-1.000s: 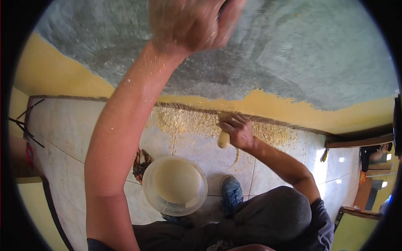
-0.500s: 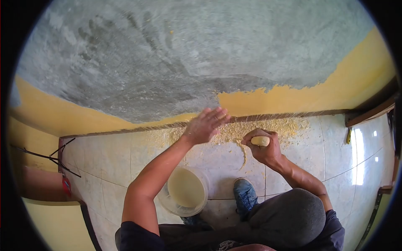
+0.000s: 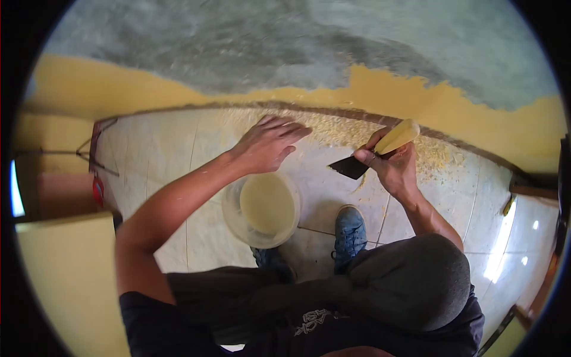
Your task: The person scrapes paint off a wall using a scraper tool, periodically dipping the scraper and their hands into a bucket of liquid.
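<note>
One right hand [image 3: 392, 163] grips a scraper [image 3: 350, 167] by its yellowish handle [image 3: 399, 137].

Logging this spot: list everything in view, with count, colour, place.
scraper: one, dark blade, cream handle, right hand
wall: one, grey above yellow, ahead
baseboard: one, brown, wall's foot
flakes: many, yellowish, floor by wall
bucket: one, translucent, floor, centre-left
floor: one, whitish tiles, below
rods: several, dark, far left
small thing: one, red, left
panel: one, pale yellow, lower left
small item: one, yellow, right
shoes: two, blue, below
clothes: two, dark, bottom
left hand: one, bare, beyond bucket
right hand: one, bare, around scraper
</note>
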Demonstrator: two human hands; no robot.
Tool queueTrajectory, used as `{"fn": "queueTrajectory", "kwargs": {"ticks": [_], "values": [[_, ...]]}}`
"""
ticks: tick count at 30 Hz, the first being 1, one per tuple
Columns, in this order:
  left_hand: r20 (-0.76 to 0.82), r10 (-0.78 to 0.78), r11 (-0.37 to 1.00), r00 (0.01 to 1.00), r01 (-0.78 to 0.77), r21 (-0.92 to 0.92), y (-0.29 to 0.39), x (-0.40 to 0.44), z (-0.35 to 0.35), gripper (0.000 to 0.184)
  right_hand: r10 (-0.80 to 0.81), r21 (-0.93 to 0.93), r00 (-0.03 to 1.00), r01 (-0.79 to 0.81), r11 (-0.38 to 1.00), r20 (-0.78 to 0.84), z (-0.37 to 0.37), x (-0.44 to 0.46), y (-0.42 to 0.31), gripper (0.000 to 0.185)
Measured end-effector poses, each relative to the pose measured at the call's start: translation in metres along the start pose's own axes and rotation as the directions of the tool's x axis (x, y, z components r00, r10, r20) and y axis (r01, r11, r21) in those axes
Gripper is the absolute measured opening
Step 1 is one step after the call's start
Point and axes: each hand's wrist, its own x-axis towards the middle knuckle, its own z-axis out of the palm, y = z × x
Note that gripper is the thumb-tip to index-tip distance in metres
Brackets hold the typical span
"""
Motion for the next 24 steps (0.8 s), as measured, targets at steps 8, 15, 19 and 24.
{"fn": "queueTrajectory", "kwargs": {"ticks": [8,15,19,24], "values": [[0.387,-0.138,0.802,0.912,0.332,-0.496,0.027,-0.106,-0.006,0.039,-0.065,0.236,0.892,-0.047,0.971,0.447,0.110,-0.008,-0.009,0.021],[0.557,-0.288,0.716,0.779,0.561,-0.415,0.010,-0.132,0.086,0.047,-0.325,-0.102,0.620,0.551,0.828,0.714,0.178,-0.018,0.039,0.016],[0.248,-0.369,0.717,0.896,0.444,-0.537,0.023,-0.136,0.131,0.042,-0.241,-0.288,0.486,0.776,0.561,0.840,0.204,-0.029,0.067,0.019],[0.483,-0.141,0.830,0.864,0.369,-0.419,0.030,-0.112,0.126,0.028,-0.023,-0.343,0.386,0.845,0.410,0.922,0.209,-0.027,0.060,0.021]]}}
